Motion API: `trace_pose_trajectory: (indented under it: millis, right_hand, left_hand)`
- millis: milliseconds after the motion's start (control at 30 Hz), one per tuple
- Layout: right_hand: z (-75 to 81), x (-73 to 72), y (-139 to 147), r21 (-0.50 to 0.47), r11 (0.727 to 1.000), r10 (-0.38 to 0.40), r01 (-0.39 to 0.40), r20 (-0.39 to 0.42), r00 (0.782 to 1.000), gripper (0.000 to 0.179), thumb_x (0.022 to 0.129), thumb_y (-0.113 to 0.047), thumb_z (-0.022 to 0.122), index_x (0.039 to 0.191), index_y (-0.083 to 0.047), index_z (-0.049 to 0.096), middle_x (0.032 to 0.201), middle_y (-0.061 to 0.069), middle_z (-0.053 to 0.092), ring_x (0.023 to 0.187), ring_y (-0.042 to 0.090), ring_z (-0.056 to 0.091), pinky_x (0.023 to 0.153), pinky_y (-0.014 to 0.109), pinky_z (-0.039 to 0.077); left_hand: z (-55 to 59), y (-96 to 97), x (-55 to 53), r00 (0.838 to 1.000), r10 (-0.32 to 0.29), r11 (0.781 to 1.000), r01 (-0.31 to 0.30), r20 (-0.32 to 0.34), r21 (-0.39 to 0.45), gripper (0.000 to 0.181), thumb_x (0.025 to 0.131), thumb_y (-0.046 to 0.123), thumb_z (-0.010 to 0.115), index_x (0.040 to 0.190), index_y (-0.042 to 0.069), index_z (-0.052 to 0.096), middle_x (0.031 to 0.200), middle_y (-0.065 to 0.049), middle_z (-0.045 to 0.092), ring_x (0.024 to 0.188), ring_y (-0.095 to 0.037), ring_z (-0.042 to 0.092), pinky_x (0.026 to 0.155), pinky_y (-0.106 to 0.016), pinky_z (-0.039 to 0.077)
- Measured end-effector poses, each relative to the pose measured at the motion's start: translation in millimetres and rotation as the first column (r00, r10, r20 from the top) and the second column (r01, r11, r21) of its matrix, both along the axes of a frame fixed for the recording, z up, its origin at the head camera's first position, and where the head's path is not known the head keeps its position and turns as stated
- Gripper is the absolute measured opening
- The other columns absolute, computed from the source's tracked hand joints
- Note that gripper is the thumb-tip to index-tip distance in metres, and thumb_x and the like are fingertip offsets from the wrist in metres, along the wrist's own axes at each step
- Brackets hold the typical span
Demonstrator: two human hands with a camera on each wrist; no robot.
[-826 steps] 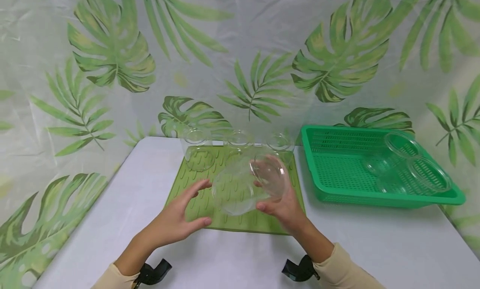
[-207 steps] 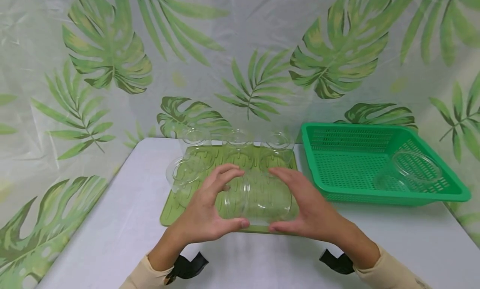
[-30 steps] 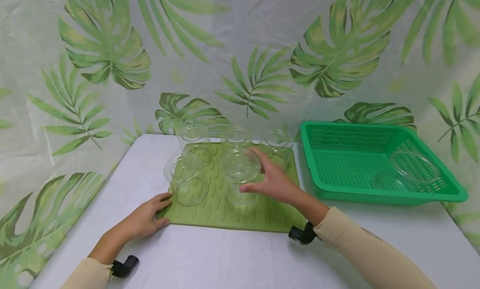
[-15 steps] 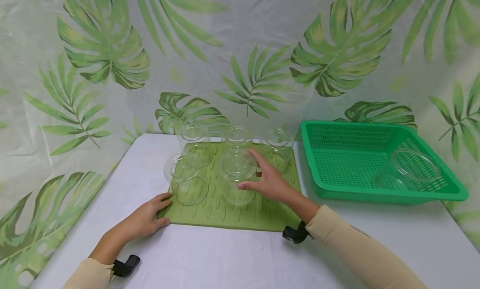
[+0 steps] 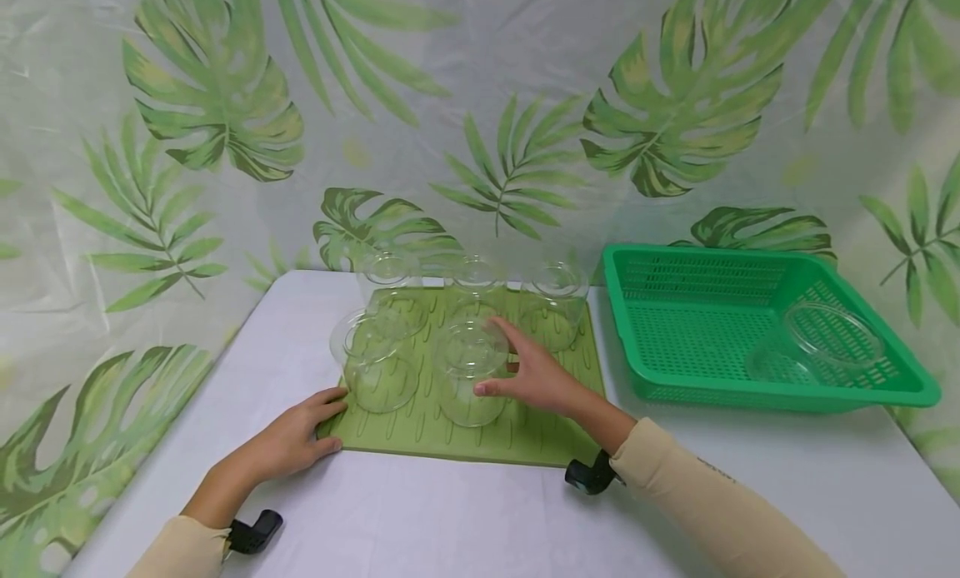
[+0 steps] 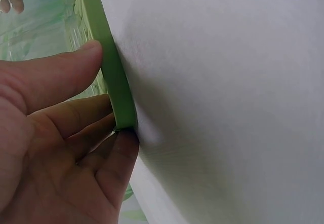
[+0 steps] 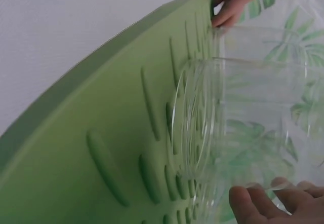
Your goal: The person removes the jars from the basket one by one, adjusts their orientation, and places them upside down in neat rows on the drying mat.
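My right hand (image 5: 536, 376) grips the right side of a clear glass jar (image 5: 471, 395), thumb at the front and fingers behind. Its ringed end faces the green ridged mat (image 5: 420, 432) in the right wrist view; whether it touches the mat I cannot tell. My left hand (image 5: 292, 432) holds the mat's front left corner, with the thumb (image 6: 76, 69) on the front edge and fingertips at the side. Another clear jar (image 5: 381, 382) stands to the left of the gripped one.
Along the mat's back edge stand three more clear jars, at left (image 5: 392, 299), middle (image 5: 476, 295) and right (image 5: 553, 311). A green perforated basket (image 5: 637, 370) on the right holds one tilted clear jar (image 5: 825, 345). A leaf-printed cloth (image 5: 495, 145) hangs behind the white table.
Earlier the basket held two jars; now one. A front left jar was added on the mat. Within the last second, my right hand shifted its jar slightly left and nearer me; my left hand stayed.
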State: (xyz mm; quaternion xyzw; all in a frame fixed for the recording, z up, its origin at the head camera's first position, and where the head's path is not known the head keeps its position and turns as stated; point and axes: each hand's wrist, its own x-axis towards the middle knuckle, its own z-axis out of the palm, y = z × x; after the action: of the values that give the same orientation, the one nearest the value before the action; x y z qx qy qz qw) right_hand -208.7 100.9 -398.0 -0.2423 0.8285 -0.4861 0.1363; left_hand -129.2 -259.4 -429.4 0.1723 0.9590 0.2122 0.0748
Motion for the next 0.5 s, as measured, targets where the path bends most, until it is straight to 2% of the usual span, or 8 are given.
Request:
trace_pose_trajectory:
  millis: [233, 500]
  right_hand:
    - [-1.8, -0.8, 2.3, -0.01, 1.0, 0.002, -0.001, 0.03, 1.0, 0.1, 0.083, -0.035, 0.08, 0.159, -0.024, 0.017, 0.166, 0.007, 0.021, 0.148, 0.037, 0.033, 0.113, 0.05, 0.044]
    - [-7.6, -4.3, -2.9, -0.075, 0.997, 0.002, -0.002, 0.006, 1.0, 0.097, 0.082, -0.03, 0.081, 0.158, -0.023, 0.022, 0.163, 0.004, 0.031, 0.149, 0.035, 0.033, 0.114, 0.049, 0.043]
  left_hand:
    - [0.8, 1.5, 0.7, 1.0, 0.003, 1.0, -0.003, 0.005, -0.002, 0.054, 0.089, 0.014, 0.071, 0.134, -0.011, 0.055, 0.151, -0.025, 0.043, 0.138, -0.048, 0.042, 0.108, -0.06, 0.042]
    - [1.4, 3.0, 0.5, 1.0, 0.01, 1.0, -0.01, 0.017, -0.004, 0.054, 0.089, 0.012, 0.07, 0.134, -0.012, 0.054, 0.151, -0.026, 0.042, 0.139, -0.049, 0.041, 0.108, -0.06, 0.042]
